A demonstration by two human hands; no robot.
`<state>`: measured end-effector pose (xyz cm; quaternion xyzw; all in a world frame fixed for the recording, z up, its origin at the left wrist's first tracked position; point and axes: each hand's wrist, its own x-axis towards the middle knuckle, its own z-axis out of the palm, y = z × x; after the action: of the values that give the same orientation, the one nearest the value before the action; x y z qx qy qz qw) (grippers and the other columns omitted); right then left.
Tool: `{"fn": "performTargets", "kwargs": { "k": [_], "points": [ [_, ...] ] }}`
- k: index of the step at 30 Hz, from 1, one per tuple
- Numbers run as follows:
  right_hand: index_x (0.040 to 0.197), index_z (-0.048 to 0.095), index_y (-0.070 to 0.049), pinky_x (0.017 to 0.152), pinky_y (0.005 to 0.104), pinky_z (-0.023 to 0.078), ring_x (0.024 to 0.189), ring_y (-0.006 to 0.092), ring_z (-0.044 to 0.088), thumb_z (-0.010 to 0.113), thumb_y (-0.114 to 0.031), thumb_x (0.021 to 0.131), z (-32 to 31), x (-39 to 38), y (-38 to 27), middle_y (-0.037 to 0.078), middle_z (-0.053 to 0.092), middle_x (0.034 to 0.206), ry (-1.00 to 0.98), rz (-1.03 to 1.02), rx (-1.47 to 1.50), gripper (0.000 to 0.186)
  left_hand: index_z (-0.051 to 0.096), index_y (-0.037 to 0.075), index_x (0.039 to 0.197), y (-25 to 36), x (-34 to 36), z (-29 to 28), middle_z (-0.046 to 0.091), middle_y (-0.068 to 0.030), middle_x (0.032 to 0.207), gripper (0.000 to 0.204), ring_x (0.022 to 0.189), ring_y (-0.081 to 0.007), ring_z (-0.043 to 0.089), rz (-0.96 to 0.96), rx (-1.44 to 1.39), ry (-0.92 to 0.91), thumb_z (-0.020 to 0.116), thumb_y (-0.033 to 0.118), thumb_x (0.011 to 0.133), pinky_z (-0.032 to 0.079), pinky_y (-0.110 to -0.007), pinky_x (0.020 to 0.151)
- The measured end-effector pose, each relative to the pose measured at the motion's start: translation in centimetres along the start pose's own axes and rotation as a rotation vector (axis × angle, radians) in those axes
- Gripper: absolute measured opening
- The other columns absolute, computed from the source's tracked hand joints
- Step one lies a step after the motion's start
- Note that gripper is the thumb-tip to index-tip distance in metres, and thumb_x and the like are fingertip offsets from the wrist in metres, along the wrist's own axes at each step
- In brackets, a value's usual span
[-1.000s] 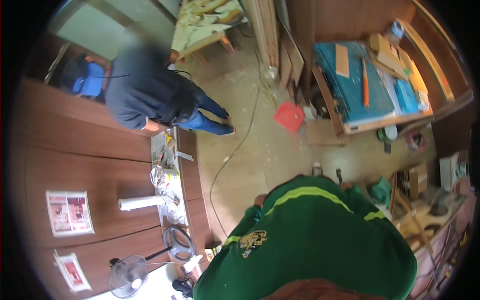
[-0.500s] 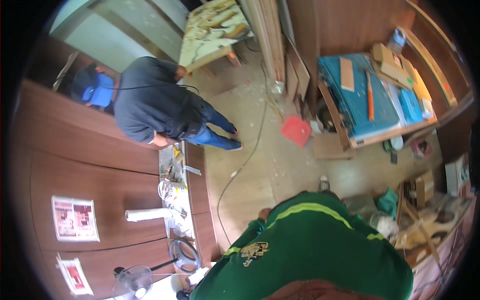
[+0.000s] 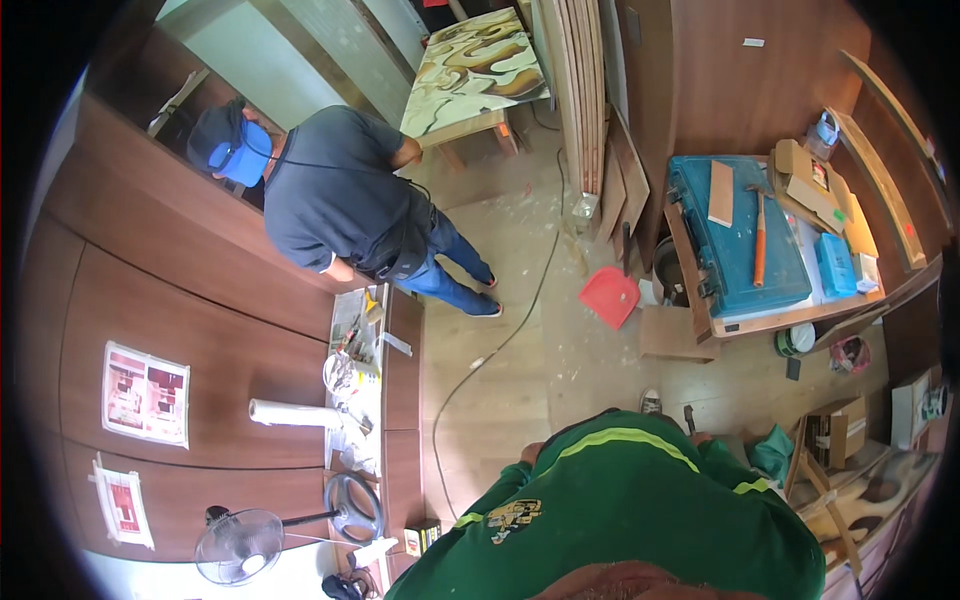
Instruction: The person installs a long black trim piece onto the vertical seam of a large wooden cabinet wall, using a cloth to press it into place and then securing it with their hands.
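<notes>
My left hand (image 3: 532, 454) hangs low beside my green sweatshirt (image 3: 620, 490); only a small part shows past the cloth, and its fingers are hidden. On the other side, my right hand (image 3: 702, 438) peeks out beyond the shirt. A slim dark tool (image 3: 689, 416) sticks up from it and appears to be held there; its kind cannot be made out. One of my shoes (image 3: 651, 402) is visible on the floor just ahead. Neither hand touches the furniture in view.
A person (image 3: 345, 195) in a blue cap stands ahead left, beside a marbled-top table (image 3: 475, 75). A cable (image 3: 510, 335) crosses the floor near a red dustpan (image 3: 610, 297). At right, a hammer (image 3: 759, 240) lies on a teal case (image 3: 735, 270). A cluttered ledge (image 3: 405, 380) runs along the left.
My view has shifted, so the room sits lower and further right in it. My right hand and the dark tool have come into sight. The person's capped head has turned.
</notes>
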<state>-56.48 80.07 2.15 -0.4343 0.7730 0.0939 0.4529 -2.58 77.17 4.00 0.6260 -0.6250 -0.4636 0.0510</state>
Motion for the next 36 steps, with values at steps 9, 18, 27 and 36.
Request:
{"fn": "performTargets", "kwargs": {
  "k": [9,18,27,36],
  "points": [
    [0.102,0.073,-0.004,0.08,0.0474,0.052,0.095,0.0373,0.069,0.069,-0.055,0.079,-0.7,-0.3,-1.2,0.022,0.072,0.096,-0.002,0.122,0.097,0.056,0.07,0.013,0.117,-2.2,-2.6,3.1,0.071,-0.0143,0.112,0.04,0.104,-0.031,0.066,-0.037,0.069,0.006,0.048,0.041,0.098,0.051,-0.042,0.091],
    [0.104,0.071,-0.004,0.08,0.049,0.051,0.097,0.0417,0.066,0.062,-0.047,0.088,2.6,1.4,1.6,0.022,0.071,0.097,0.072,0.093,0.169,0.048,0.07,0.011,0.118,-1.3,-2.1,0.6,0.072,-0.0131,0.11,0.04,0.103,-0.0276,0.067,-0.07,0.054,0.007,0.045,0.037,0.101,0.051,-0.039,0.092],
    [0.102,0.072,-0.005,0.077,0.0503,0.05,0.097,0.0425,0.066,0.065,-0.049,0.085,3.0,1.9,2.2,0.024,0.07,0.094,0.074,0.036,0.167,0.047,0.074,0.011,0.109,-0.7,0.0,0.2,0.073,-0.0148,0.103,0.036,0.1,-0.0278,0.068,-0.162,-0.408,0.038,0.047,0.033,0.1,0.052,-0.04,0.088],
    [0.1,0.072,-0.004,0.076,0.05,0.051,0.094,0.0412,0.067,0.065,-0.049,0.084,1.6,0.8,2.1,0.023,0.07,0.092,0.075,0.058,0.145,0.048,0.07,0.012,0.105,0.3,-0.2,0.6,0.069,-0.0209,0.102,0.042,0.099,-0.0406,0.064,0.079,0.139,-0.034,0.054,0.046,0.087,0.05,-0.051,0.084]
  ]
}}
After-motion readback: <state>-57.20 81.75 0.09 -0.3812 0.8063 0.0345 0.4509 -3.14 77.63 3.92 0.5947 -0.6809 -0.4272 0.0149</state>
